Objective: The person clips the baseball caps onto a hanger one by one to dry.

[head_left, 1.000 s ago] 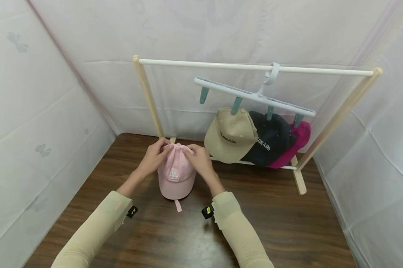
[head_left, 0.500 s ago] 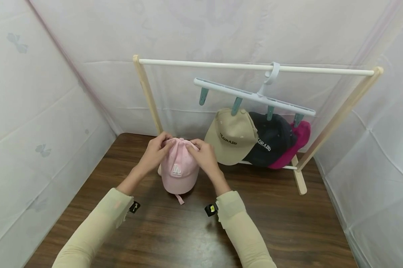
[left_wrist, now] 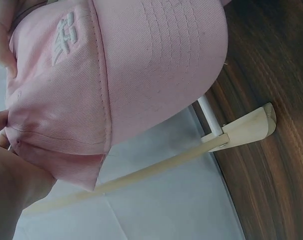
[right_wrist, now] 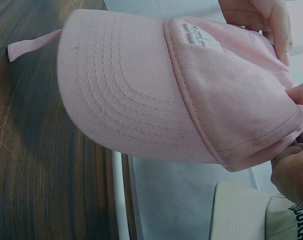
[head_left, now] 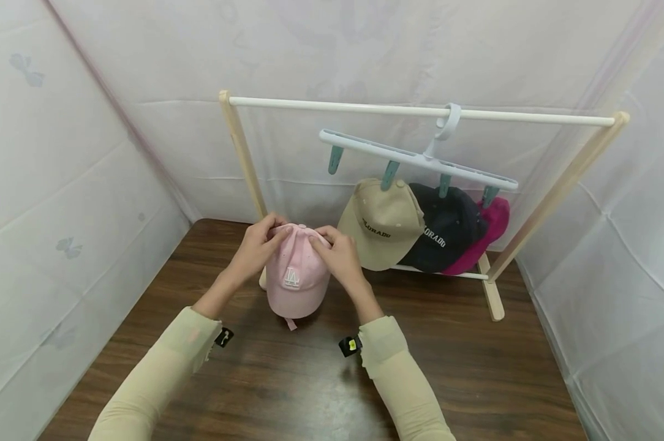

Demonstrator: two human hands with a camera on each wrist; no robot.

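A pink baseball cap (head_left: 298,293) with white LA lettering hangs brim down between both hands, its strap dangling below. My left hand (head_left: 256,248) pinches the crown's left side, thumb in front. On the crown's right side, my right hand (head_left: 340,257) pinches the fabric the same way. In the left wrist view the cap (left_wrist: 66,100) is seen close up, fabric folded near the fingers. The right wrist view shows the cap's brim (right_wrist: 116,90) above the wooden table. How far the fingers reach behind the crown is hidden.
A rack with a white rail (head_left: 332,108) carries a pale blue hanger (head_left: 415,158) with teal clips. From its clips hang a beige cap (head_left: 381,226), a black cap (head_left: 448,226) and a magenta cap (head_left: 494,229). The leftmost clip (head_left: 335,159) holds nothing.
Both hands have lifted the pink cap slightly up and to the right, mostly in the first half second. The hanging caps and rack stay about where they were.
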